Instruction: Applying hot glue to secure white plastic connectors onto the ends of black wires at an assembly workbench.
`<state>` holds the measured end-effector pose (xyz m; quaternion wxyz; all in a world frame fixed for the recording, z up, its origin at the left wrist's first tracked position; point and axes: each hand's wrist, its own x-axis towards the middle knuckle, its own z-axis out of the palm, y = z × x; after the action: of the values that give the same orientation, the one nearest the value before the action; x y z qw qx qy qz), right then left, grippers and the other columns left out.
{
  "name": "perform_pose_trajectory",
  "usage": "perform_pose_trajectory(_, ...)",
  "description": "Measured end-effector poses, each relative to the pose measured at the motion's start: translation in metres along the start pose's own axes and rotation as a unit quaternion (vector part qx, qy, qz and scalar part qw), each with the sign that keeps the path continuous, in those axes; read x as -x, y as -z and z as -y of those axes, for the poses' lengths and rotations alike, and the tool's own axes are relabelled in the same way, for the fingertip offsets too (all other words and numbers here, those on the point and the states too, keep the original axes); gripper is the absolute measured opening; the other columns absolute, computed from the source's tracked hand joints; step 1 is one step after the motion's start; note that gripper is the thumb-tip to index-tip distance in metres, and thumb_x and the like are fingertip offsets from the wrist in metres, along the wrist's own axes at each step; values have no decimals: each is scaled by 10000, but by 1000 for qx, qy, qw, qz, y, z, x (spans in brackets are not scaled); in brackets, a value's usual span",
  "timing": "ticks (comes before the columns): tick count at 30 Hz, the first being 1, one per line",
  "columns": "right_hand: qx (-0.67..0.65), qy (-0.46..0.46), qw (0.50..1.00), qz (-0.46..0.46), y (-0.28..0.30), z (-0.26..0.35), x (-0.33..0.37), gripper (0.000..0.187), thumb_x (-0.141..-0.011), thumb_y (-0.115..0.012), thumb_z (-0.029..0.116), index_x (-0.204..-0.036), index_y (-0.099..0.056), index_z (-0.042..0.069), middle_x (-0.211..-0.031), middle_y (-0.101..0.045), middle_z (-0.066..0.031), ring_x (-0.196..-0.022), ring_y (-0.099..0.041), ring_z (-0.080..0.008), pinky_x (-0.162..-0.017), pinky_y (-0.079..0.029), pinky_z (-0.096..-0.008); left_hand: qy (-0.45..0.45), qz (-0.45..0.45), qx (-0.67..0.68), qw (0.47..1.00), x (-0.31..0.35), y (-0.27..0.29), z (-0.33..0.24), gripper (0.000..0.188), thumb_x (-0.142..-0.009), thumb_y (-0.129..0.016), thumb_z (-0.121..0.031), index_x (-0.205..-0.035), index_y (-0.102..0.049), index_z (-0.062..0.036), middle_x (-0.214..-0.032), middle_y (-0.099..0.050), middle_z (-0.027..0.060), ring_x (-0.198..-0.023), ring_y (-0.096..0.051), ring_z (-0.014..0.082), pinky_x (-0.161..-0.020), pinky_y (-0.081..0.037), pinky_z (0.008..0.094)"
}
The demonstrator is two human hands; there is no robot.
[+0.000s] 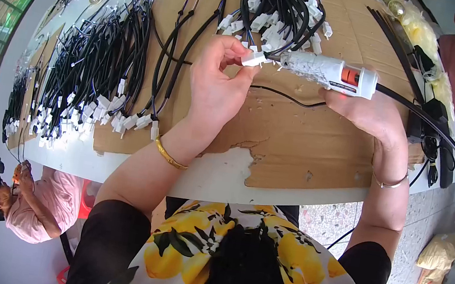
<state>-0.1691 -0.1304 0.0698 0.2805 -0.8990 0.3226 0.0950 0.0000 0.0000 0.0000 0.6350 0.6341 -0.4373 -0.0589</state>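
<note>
My left hand (221, 76) pinches a white plastic connector (253, 59) between thumb and fingers, above the cardboard. In my right hand (370, 113) is a white hot glue gun (314, 71) with an orange part near its back end; my fingers wrap its grip from below. Its nozzle points left and meets or nearly meets the connector; I cannot tell which. A long black glue stick (431, 118) runs out of the gun's rear. Just beyond the connector lies a heap of black cables with white connectors (282, 9).
Cardboard (297, 146) with a torn front edge covers the white table (204, 177). Many black cable assemblies (99, 58) lie in rows at left. Dark sticks (394, 46), yellowish plastic bags (425, 36) and a black adapter (434, 114) sit at right. Another person (45, 203) works at lower left.
</note>
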Motion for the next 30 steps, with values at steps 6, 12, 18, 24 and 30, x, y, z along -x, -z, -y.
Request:
perform_pose_trajectory(6,99,132,985,-43,-4,-25,-7,192,-800,-409,133,-987,-374,104,-842,-456,-51,-719,-510,-128,-697,-488,-265,11,-6,20,1000,0,-3,2,293,-669,-632,106,-849,-453,-39,-797,-569,43,-698,-539,79,-631,-448,200)
perform_pose_trajectory(12,74,169,979,-83,-3,-13,-1,156,-787,-457,113,-936,-439,70,-755,-479,-40,-664,-498,-103,-606,-468,-251,16,-13,34,999,0,-3,4,296,-635,-639,94,-837,-465,-33,-775,-574,58,-682,-565,111,-644,-468,233)
perform_pose_trajectory(18,-149,84,974,-150,-4,1,4,176,-680,-575,176,-706,-539,6,-554,-519,-93,-494,-443,-164,-524,-413,-288,14,2,25,1000,0,-2,3,295,-665,-626,118,-851,-452,-31,-801,-565,46,-713,-538,77,-647,-448,199)
perform_pose_trajectory(24,-158,79,973,-147,-7,1,5,226,-681,-610,222,-760,-588,12,-586,-551,-87,-519,-488,-170,-574,-433,-279,21,-13,33,999,-1,-3,2,278,-642,-643,83,-824,-467,-30,-771,-568,51,-669,-556,106,-626,-462,229)
perform_pose_trajectory(30,-151,96,974,-142,-6,5,6,251,-688,-635,254,-765,-605,17,-609,-578,-79,-536,-514,-152,-585,-442,-272,-16,-17,18,1000,-1,-3,5,266,-642,-644,81,-816,-474,-27,-762,-569,52,-665,-559,107,-619,-464,228)
